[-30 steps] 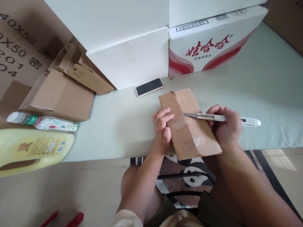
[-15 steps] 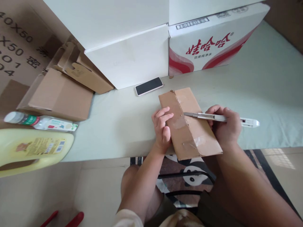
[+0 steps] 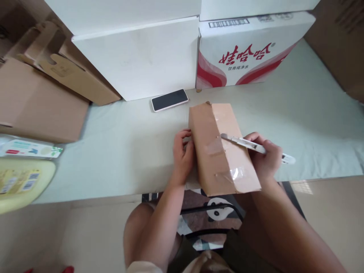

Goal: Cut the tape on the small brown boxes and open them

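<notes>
A small brown cardboard box (image 3: 209,146), with a seam along its top and clear tape near its front end, sits at the table edge. Against the box's left side, my left hand (image 3: 183,153) holds it with bent fingers, their tips partly hidden. My right hand (image 3: 267,153) is closed around a white utility knife (image 3: 246,143), beside the right side of the box. The knife's tip lies at the middle of the seam, and its rear end sticks out to the right of my fist.
A phone (image 3: 170,100) lies on the pale green tablecloth (image 3: 136,148). Behind stand white cartons (image 3: 159,57) and a red-and-white carton (image 3: 244,57). Brown boxes (image 3: 42,102), a plastic bottle (image 3: 34,148) and a yellow jug (image 3: 25,182) are at left.
My left hand has moved from the box's top edge down to its left side, which now shows more. The knife stays at the seam, its rear end swung lower. The view has shifted right.
</notes>
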